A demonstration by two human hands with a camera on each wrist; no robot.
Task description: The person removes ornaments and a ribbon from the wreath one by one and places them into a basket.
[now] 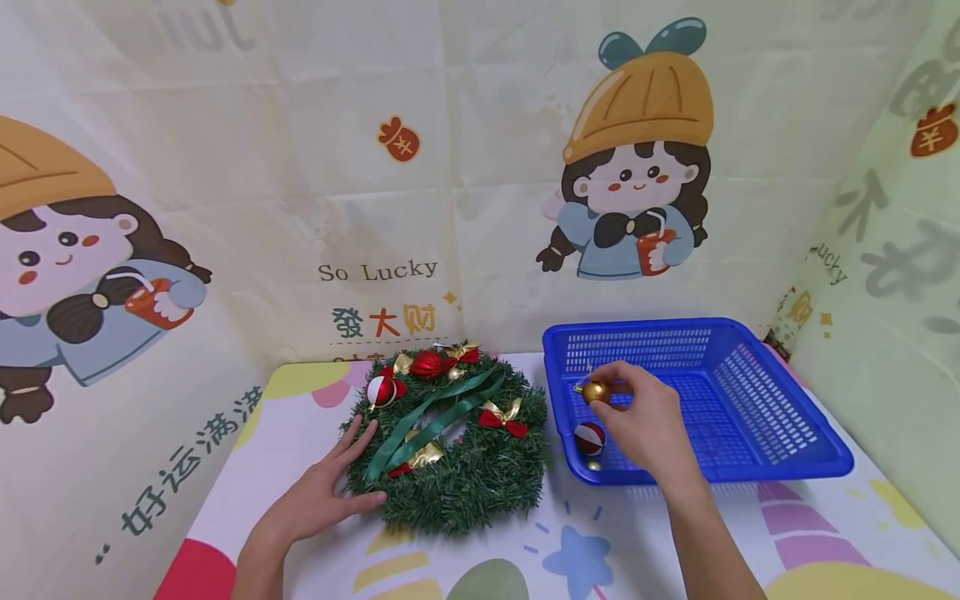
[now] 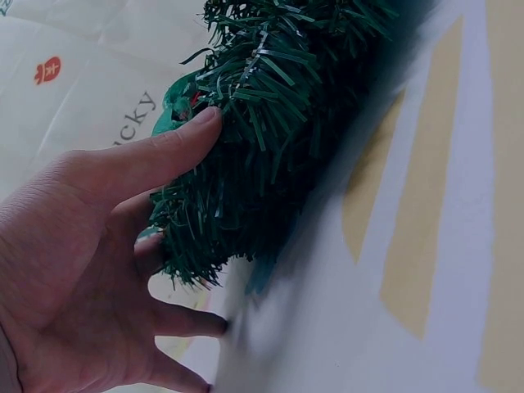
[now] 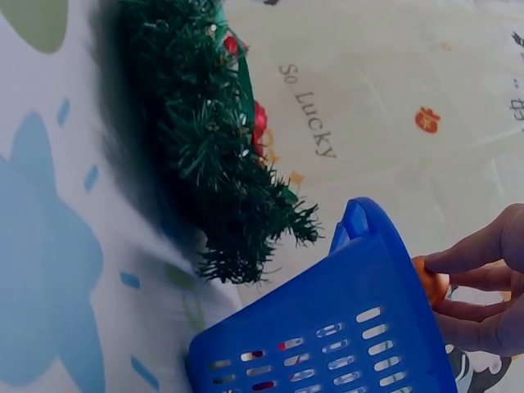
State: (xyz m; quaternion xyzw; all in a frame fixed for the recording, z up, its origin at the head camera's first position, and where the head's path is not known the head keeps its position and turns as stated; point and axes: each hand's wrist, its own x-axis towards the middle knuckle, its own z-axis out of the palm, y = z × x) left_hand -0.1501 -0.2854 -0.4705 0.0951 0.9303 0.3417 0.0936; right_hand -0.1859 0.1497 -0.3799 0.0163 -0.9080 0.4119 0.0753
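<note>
A green Christmas wreath (image 1: 465, 492) lies on the table, trimmed with red and gold bows (image 1: 504, 419), green ribbon (image 1: 442, 421), a shiny red bauble (image 1: 427, 364) and a red-and-white bauble (image 1: 381, 391). My left hand (image 1: 326, 492) rests at the wreath's left edge, fingers spread; in the left wrist view the thumb touches the greenery (image 2: 262, 106). Over the left side of a blue plastic basket (image 1: 787, 475), my right hand (image 1: 645, 417) pinches a gold bauble (image 1: 596, 392) with a clear hanging loop. In the right wrist view the basket wall partly hides this gold bauble (image 3: 431, 282).
Inside the basket, near its left wall, lie another red-and-white bauble (image 1: 590, 438) and a small gold ball (image 1: 593, 465). A patterned cloth (image 1: 577, 562) covers the table. Printed hangings (image 1: 487, 233) stand behind and at both sides.
</note>
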